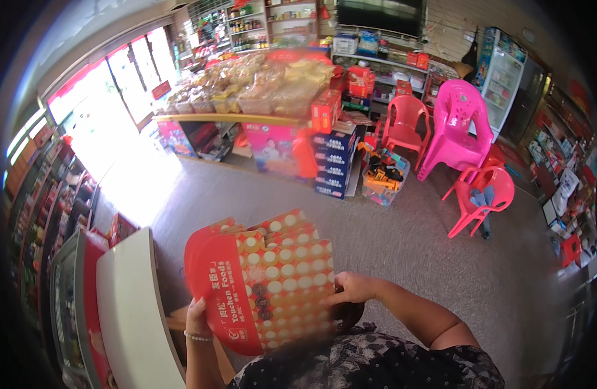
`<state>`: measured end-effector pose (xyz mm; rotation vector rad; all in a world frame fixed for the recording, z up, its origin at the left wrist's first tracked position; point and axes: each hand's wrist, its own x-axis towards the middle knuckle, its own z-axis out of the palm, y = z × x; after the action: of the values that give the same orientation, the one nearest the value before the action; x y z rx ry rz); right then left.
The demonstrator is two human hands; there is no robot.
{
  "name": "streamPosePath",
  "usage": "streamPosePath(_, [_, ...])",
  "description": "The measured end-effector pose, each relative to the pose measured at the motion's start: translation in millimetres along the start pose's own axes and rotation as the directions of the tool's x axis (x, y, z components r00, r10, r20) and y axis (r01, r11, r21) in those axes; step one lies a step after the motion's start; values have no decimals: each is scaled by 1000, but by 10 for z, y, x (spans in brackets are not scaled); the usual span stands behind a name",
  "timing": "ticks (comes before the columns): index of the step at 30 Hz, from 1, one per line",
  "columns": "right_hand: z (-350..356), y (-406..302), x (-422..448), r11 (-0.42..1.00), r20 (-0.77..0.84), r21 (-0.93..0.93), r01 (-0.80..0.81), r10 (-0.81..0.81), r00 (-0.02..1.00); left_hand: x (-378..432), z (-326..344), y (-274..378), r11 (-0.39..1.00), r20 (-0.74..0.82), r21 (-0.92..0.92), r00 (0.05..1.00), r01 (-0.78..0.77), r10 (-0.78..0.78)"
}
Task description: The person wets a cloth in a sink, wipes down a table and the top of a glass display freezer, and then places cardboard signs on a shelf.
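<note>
Held before my body is a stack of flat printed cardboard pieces (293, 277), red along the left and patterned with pale dots on orange. Several of them fan out at the far edge. The front piece bears writing. My left hand (198, 313), with a beaded bracelet at the wrist, grips the red left edge, its thumb on top. On the opposite side, my right hand (349, 288) pinches the dotted edge; some of its fingers are hidden beneath. Whether the pieces are folded cartons or plain sheets, I cannot tell.
A white counter (128, 291) stands close on my left. Ahead, packaged food (259, 82) covers a display counter (225, 118) beside stacked dark-blue boxes (331, 163). A clear toy bin (388, 182), a large pink chair (461, 126) and a small pink chair (483, 197) occupy the floor to the right.
</note>
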<state>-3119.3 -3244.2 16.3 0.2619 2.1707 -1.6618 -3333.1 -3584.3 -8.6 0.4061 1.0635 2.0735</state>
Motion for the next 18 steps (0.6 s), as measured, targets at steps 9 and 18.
streamPosePath(9, [-1218,176,538,984,-314,178,-25,80,946,2731,98,51,914,312,-62,878,401,-364])
streamPosePath(18, [-2589,807,1040,892,-394,448,59,138,909,4668,560,-526,865,247,47,833,500,-495])
